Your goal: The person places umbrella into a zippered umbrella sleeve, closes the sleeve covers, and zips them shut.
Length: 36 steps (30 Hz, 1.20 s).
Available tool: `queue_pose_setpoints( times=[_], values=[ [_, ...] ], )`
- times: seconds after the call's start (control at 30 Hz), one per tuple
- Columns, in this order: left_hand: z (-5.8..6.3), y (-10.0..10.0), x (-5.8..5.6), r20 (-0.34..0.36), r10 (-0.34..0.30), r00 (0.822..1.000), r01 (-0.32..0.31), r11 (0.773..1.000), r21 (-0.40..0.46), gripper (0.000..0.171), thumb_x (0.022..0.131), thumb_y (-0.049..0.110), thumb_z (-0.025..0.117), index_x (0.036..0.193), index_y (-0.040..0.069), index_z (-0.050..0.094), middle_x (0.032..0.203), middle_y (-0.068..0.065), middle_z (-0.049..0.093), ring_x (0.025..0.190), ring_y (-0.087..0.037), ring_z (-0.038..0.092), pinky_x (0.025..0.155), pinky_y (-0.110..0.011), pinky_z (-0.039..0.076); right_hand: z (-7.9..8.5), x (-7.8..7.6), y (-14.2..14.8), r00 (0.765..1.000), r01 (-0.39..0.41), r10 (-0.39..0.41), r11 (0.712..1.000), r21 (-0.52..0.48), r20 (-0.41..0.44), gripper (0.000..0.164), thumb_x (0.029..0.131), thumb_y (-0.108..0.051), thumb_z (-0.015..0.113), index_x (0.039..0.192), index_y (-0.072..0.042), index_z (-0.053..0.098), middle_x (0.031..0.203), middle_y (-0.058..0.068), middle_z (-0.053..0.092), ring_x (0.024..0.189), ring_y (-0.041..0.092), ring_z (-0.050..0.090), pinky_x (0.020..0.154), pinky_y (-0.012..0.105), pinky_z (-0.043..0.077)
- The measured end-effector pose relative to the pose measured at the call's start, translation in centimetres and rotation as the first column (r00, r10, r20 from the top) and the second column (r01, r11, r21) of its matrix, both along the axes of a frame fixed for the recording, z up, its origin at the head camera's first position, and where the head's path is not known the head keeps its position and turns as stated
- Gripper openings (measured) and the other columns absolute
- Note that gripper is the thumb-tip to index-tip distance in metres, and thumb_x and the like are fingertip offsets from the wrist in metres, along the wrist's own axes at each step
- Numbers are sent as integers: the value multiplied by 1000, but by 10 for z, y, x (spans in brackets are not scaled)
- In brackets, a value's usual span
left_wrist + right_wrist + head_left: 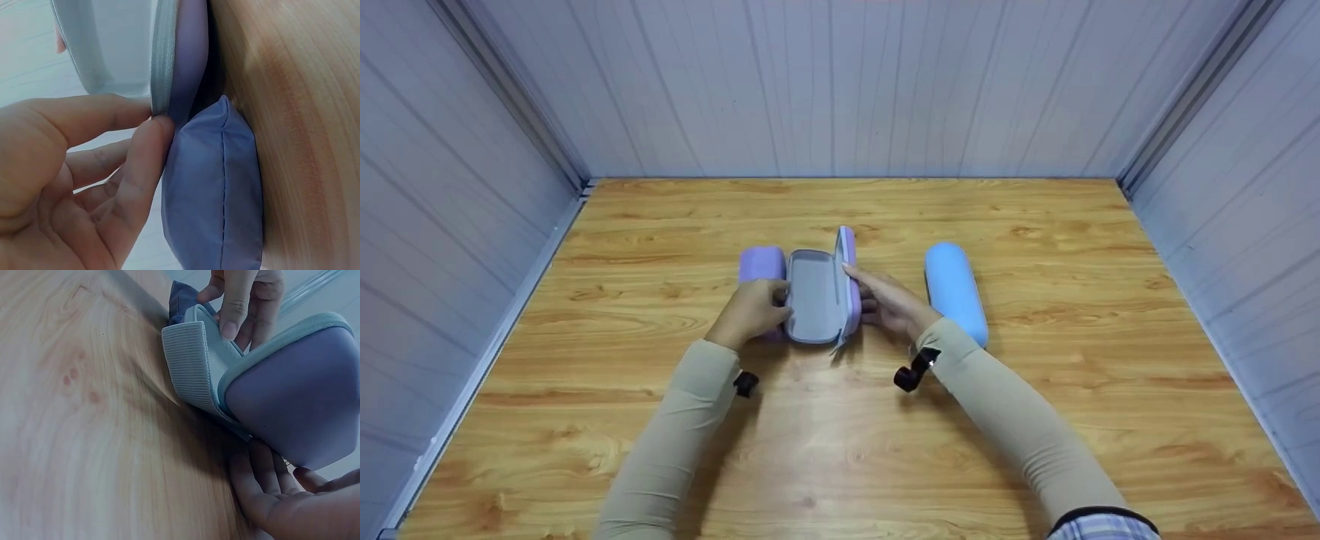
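Note:
A lavender zip case point(814, 300) with a pale grey lining lies open on the table, its lid point(852, 289) raised on the right side. My left hand point(757, 307) pinches the zipper rim point(163, 62) between thumb and finger at the case's left edge. With my right hand point(892, 301) I hold the raised lid from its outer side, the fingers low against the purple shell point(298, 394). A ribbed grey strip point(188, 363) spans the two halves at the near end. Inside the case only bare lining shows. Left of it, partly behind my left hand, is a purple pouch point(762, 262).
A closed blue case point(955, 289) lies on the wooden table point(840, 450), right of my right hand and close to that forearm. Pale panelled walls point(840, 90) stand at the back and both sides. Small black devices point(913, 373) are strapped at both wrists.

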<state>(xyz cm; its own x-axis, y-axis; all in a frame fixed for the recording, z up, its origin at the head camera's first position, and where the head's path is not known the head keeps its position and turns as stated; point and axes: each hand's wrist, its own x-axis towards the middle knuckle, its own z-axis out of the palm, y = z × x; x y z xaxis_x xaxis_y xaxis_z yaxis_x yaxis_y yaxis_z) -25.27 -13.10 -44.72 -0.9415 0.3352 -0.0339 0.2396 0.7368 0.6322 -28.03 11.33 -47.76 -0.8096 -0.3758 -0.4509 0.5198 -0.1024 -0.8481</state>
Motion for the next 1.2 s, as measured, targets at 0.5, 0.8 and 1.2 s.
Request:
queue_pose_setpoints(
  times=[0.5, 0.8, 1.2],
  values=[
    [4, -46, -13, 136, 137, 981, -144, 989, 43, 60, 97, 27, 62, 143, -8, 48, 135, -29, 56, 126, -41, 52, 105, -51, 43, -2, 0, 3, 1000, 3, -3, 1000, -23, -14, 65, 96, -49, 63, 142, -8, 45, 131, 20, 58, 116, 32, 59, 96, 44, 52],
    [-6, -55, -13, 323, 174, 930, -176, 984, -23, 69, 91, 47, 67, 129, -10, 58, 116, -24, 65, 100, -30, 62, 88, -40, 52, -2, 0, 3, 1000, 21, -22, 999, -31, -6, 67, 94, -49, 66, 142, -7, 44, 131, 21, 58, 116, 33, 59, 95, 44, 52],
    [-15, -55, -15, 348, 269, 898, -259, 963, -77, 86, 88, 58, 66, 135, -12, 48, 122, -27, 59, 104, -32, 58, 91, -44, 50, -5, 0, -2, 1000, 7, -7, 999, -37, -14, 64, 95, -47, 65, 143, -9, 45, 130, 22, 58, 111, 32, 60, 93, 43, 53]
  ],
)
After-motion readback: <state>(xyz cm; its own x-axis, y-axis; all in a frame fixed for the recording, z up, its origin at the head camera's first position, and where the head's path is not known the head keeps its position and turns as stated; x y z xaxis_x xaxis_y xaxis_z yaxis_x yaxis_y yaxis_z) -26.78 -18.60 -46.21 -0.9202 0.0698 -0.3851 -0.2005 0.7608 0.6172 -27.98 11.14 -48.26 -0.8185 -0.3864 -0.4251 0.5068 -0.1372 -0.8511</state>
